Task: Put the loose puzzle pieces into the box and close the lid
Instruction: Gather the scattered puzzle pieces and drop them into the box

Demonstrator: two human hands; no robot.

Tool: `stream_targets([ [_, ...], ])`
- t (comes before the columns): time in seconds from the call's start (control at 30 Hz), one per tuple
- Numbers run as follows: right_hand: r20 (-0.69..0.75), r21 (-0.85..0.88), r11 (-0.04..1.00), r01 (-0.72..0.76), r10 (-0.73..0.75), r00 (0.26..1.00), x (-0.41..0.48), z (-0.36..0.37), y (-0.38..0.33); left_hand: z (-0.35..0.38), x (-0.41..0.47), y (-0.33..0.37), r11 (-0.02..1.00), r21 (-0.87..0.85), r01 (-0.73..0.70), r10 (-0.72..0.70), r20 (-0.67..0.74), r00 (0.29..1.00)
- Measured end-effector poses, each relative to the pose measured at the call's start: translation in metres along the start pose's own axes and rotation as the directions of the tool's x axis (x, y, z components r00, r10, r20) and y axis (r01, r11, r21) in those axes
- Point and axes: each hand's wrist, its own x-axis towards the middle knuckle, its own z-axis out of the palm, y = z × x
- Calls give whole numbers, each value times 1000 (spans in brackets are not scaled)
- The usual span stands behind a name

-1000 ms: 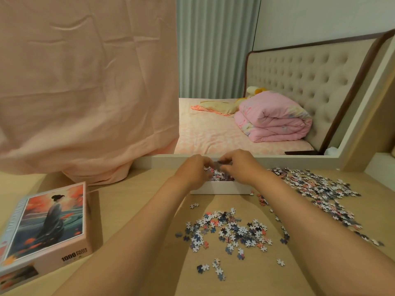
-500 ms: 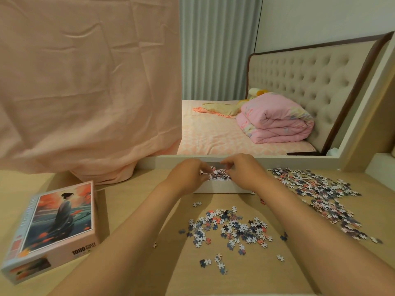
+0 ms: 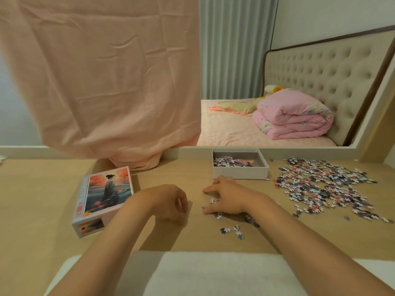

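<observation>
The white box [image 3: 240,173] stands open at the back of the desk, with puzzle pieces [image 3: 230,162] heaped in its left half. Its lid [image 3: 105,196], printed with a figure in a robe, lies face up to the left. My right hand [image 3: 227,198] lies palm down with fingers spread over a small pile of loose pieces [image 3: 232,230] in front of the box and hides most of it. My left hand [image 3: 169,202] rests on the desk between lid and pile, fingers loosely curled, holding nothing that I can see. A large spread of pieces [image 3: 320,184] covers the desk to the right.
A peach cloth [image 3: 102,77] hangs over the left part of the mirror [image 3: 267,129] behind the desk and touches the desk top near the lid. A white cushion [image 3: 213,274] sits at the desk's near edge under my forearms.
Both hands have pulled back from over the box towards me. The right one now covers the small pile, the left one rests beside it. The view has tilted down and shifted left.
</observation>
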Motion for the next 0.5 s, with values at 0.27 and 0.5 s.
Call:
stream_targets([
  [0.27,-153,119,991,53,-35,988,-20,-2,11,21,10,19,985,-113,-129,101,-224,969],
  [0.5,-174,223,973,-63,104,979,-61,-33,44,33,29,44,984,-123,-127,69,-398,915],
])
